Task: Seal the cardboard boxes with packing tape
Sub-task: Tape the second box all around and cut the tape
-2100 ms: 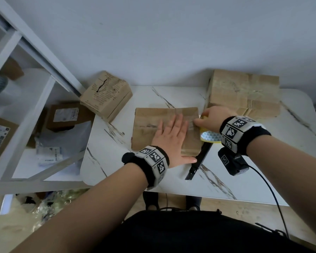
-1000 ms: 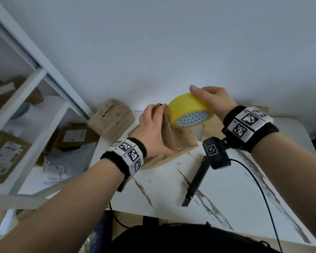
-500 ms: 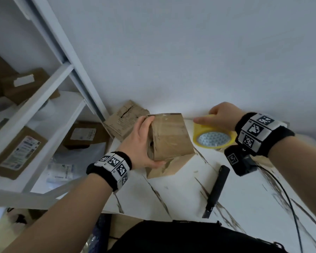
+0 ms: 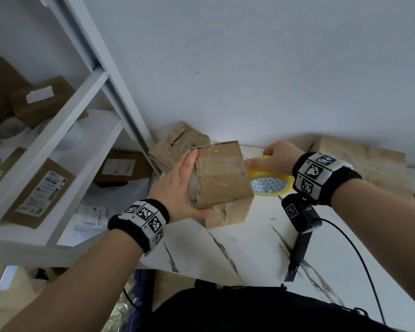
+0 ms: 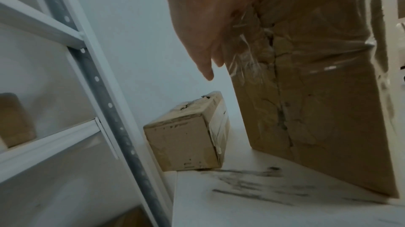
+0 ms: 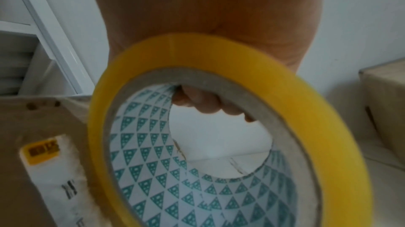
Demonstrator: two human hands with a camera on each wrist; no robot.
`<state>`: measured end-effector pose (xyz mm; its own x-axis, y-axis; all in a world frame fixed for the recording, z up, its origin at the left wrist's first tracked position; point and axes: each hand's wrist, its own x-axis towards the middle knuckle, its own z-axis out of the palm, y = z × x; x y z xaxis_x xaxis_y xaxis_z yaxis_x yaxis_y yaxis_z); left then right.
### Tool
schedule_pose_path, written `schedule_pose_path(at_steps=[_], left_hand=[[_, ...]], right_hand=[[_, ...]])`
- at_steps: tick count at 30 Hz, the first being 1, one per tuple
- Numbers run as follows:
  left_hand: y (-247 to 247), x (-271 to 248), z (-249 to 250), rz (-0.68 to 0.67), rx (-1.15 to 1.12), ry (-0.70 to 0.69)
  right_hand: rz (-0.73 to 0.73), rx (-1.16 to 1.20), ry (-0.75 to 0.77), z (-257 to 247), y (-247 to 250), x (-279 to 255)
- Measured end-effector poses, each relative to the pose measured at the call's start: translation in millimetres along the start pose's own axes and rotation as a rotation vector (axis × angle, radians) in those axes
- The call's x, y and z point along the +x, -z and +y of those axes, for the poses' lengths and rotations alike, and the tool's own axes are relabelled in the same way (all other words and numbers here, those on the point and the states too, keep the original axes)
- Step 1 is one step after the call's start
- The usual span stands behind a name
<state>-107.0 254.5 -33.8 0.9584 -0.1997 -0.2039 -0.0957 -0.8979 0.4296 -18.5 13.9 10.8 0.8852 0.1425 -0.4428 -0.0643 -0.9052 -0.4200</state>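
My left hand [image 4: 181, 188] grips a worn cardboard box [image 4: 219, 178] by its left side, fingers up along the flap and thumb round the lower front edge. The box stands tilted up on the white marble table [image 4: 249, 248], with clear tape across its faces. The left wrist view shows the box [image 5: 306, 100] with a cracked, taped seam beside my left hand [image 5: 203, 31]. To the right of the box, my right hand [image 4: 272, 158] grips the yellow packing tape roll [image 4: 268, 186]. In the right wrist view its fingers [image 6: 201, 103] hook through the tape roll [image 6: 219, 52].
A black utility knife [image 4: 300, 250] lies on the table under my right wrist. A small box [image 4: 177, 146] sits at the table's back left corner, and a large box [image 4: 362, 166] at the back right. A white shelf [image 4: 65, 144] with parcels stands close on the left.
The box lay flat under my left palm; now my left hand holds it tipped up on edge. The tape roll was lifted above the box, then lowered to its right side.
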Motion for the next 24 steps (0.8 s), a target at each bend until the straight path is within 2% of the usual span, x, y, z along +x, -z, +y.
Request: schedule_pose_path(at_steps=[4,8,12,15,19,24], left_hand=[[8.9,-9.1,27.1,-0.009,0.145,0.026],[14.4,-1.9,82.0,-0.043,0.357,-0.061],[8.3,25.3,116.0,-0.187,0.385,0.115],[6.6,35.8,126.2,-0.284,0.413,0.217],[12.1,39.8,132.0,-0.352,0.425,0.248],[11.1,39.2,124.9,-0.270,0.430,0.236]], right_hand=[[-0.007,0.014,0.012,3.3,-0.4,-1.5],[0.007,0.047,0.023,6.9,-1.3,-2.7],[0.013,0.060,0.032,10.1,-4.9,-1.0],[0.025,0.103,0.009,12.3,-7.6,-4.2],[0.023,0.144,0.006,21.2,-11.4,-2.2],[0.017,0.207,0.036,30.6,-11.1,-2.8]])
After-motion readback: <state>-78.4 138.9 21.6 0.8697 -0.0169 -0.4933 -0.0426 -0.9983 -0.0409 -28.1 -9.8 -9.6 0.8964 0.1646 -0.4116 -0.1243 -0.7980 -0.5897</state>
